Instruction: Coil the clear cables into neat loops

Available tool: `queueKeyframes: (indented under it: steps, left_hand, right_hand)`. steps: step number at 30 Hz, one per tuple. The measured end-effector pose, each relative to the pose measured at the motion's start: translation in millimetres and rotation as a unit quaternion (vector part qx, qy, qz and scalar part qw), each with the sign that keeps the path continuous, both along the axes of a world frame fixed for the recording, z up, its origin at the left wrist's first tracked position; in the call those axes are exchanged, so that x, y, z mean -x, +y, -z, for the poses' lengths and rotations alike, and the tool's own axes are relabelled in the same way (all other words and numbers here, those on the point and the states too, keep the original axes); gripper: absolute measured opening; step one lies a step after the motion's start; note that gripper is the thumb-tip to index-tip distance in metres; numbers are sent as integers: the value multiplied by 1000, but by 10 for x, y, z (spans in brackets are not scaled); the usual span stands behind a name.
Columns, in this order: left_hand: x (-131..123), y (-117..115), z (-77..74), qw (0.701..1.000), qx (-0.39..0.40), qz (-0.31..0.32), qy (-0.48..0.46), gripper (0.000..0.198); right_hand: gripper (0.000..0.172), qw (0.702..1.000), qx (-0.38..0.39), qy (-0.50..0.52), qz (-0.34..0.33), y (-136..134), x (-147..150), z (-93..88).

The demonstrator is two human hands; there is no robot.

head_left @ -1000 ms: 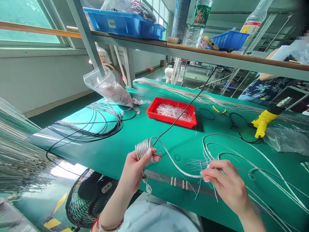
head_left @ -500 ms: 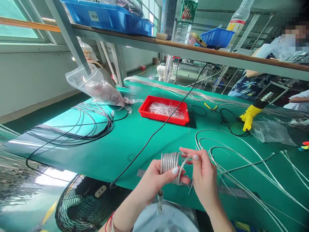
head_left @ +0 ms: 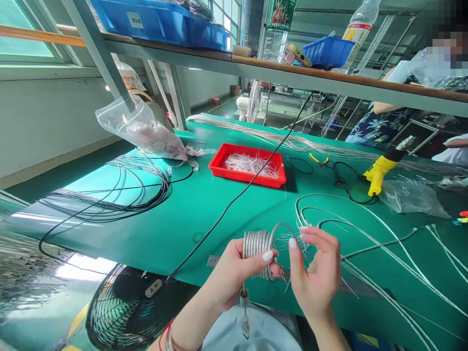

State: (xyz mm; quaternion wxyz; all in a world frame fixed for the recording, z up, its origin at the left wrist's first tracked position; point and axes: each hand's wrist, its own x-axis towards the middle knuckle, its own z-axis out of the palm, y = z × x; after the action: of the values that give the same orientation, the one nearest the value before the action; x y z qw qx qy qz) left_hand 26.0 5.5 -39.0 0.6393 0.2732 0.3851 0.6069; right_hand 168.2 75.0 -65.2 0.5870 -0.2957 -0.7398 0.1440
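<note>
A tightly wound coil of silvery braided cable (head_left: 256,244) is in my left hand (head_left: 234,273), with the thumb pressed across its front. A connector end (head_left: 244,317) hangs below the coil. From the coil's right side, a loose length of the cable arcs over toward my right hand (head_left: 318,273). The thumb and fingers of that hand are spread apart beside the cable; contact with the cable is not clear. Thin white strands (head_left: 290,243) lie on the table behind both hands.
On the green table (head_left: 190,214) are a red tray (head_left: 215,171) of white clippings, dark cable loops (head_left: 109,209), pale cables (head_left: 380,239) and a yellow heat gun (head_left: 376,178). A black cord (head_left: 226,209) crosses the table. The shelf (head_left: 219,61) spans above. Beyond it stands a person (head_left: 383,122).
My right hand has moved slightly right and its thumb and fingers have opened away from the cable. The loose length now bows upward. The left hand keeps its hold on the coil.
</note>
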Motion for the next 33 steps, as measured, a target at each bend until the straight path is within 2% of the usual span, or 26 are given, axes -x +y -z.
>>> queueKeyframes:
  steps: [2,4,6,8,12,16,23,28,33]
  left_hand:
    - [43,0,-27,1000,13,-1,14,23]
    - [71,-10,-46,999,15,22,32,27]
    - [73,-27,-56,997,15,60,45,30]
    - [55,-49,-58,994,24,92,48,31]
    - [10,-88,-54,992,34,116,31,32]
    - [-12,-103,-49,993,40,106,14,33]
    - [-14,-97,-54,993,50,102,7,39]
    - [-23,-103,-33,994,36,107,10,31]
    - [-15,-116,-29,993,39,105,28,31]
  right_hand:
    - [28,992,-45,-81,-85,-57,-129,-19]
    - [47,964,-76,-211,-143,-94,-228,-46]
    - [61,934,-105,-309,-144,-96,-275,-69]
    - [62,921,-120,-342,-142,-69,-279,-82]
    - [51,923,-134,-323,-163,-7,-248,-78]
    - [46,933,-120,-301,-156,-5,-234,-71]
    - [55,935,-88,-303,-162,-11,-252,-88]
    - [63,934,-98,-291,-180,11,-258,-67]
    - [45,945,-111,-260,-165,13,-228,-111]
